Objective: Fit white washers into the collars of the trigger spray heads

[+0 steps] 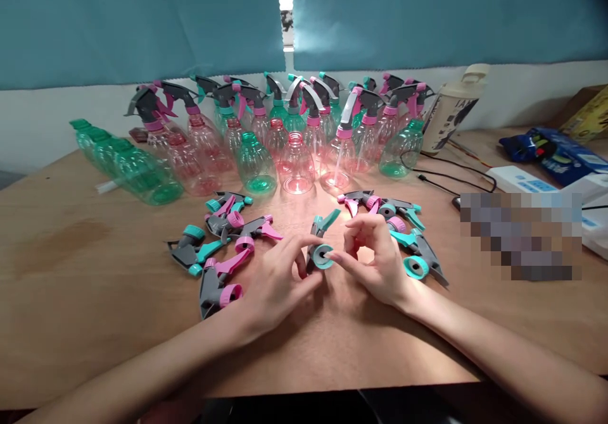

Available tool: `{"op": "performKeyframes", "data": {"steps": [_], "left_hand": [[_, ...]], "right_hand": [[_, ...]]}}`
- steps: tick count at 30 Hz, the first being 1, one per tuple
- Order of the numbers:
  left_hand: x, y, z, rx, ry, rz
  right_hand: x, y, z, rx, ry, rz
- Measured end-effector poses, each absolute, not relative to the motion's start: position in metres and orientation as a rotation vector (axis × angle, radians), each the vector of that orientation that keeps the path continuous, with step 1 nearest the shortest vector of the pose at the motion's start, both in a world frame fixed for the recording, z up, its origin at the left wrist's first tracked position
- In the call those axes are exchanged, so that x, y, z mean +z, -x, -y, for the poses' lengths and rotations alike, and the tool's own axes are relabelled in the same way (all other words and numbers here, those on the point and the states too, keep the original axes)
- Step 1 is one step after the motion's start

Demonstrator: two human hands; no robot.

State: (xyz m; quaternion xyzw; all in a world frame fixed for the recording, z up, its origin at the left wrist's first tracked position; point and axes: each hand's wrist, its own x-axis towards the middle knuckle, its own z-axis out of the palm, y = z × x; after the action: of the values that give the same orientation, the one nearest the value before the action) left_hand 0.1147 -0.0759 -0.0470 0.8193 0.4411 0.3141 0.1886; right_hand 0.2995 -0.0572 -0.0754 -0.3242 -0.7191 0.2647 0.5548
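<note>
So, my left hand (pixel 280 273) is clamped on a spray head (pixel 317 257) mid-frame, right hand (pixel 379 267) loosely open; topped bottles (pixel 342 155) upper centre look done, open bottles (pixel 297 169) and loose heads (pixel 427 253) remain.

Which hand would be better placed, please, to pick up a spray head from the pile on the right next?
Probably the right hand: it is nearer that pile, and only its thumb seems to meet the spray head that the left hand holds.
</note>
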Motion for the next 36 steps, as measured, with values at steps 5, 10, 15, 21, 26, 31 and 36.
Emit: {"op": "performKeyframes", "data": {"steps": [5,10,15,21,26,31,36], "left_hand": [[-0.058,-0.117,0.075,0.869,-2.15,-1.266],[-0.057,-0.117,0.072,0.862,-1.991,-1.265],[-0.057,-0.116,0.07,0.841,-1.924,-1.223],[-0.055,-0.114,0.069,0.893,-1.862,-1.219],[-0.057,-0.114,0.07,0.945,-1.809,-1.231],[-0.06,-0.113,0.069,0.978,-1.85,-1.256],[-0.058,-0.113,0.069,0.919,-1.894,-1.284]], "right_hand": [[-0.079,-0.3,0.059,0.701,0.799,1.738],[-0.077,-0.303,0.06,0.747,0.902,1.792],[-0.073,-0.304,0.059,0.693,0.879,1.92],[-0.07,-0.302,0.067,0.417,0.876,2.053],[-0.067,-0.296,0.077,0.394,0.946,2.124],[-0.066,-0.296,0.076,0.289,0.987,2.126],[-0.067,-0.296,0.076,0.249,1.013,2.152]]}}
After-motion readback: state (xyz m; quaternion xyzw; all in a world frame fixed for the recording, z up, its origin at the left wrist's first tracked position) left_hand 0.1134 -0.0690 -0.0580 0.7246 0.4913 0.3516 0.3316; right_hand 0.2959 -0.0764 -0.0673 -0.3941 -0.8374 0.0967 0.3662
